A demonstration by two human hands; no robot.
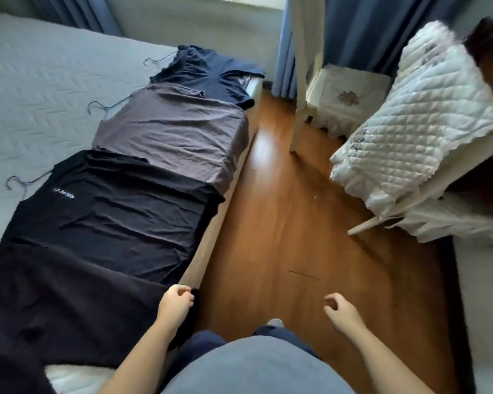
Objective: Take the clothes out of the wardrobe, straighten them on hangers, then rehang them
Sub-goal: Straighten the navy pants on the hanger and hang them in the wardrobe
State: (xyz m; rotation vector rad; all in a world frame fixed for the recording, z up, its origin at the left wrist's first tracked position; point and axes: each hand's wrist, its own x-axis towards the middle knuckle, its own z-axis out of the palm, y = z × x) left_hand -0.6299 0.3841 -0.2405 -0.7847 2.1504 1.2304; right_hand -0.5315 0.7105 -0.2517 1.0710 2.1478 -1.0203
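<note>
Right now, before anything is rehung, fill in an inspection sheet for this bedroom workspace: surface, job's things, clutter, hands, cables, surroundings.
Surface: bed, quilted grey cover.
Job's things: navy shirt, grey shirt, black shirt and dark top lie overlapping in a row along the bed's edge; wire hangers poke out of three.
Clutter: small scrap on the floor.
Hands: left hand appears to pinch the dark top's hem; right hand loosely curled, empty.
Cables: nothing seen.
Surroundings: wood floor, covered chairs, blue curtains.
</note>
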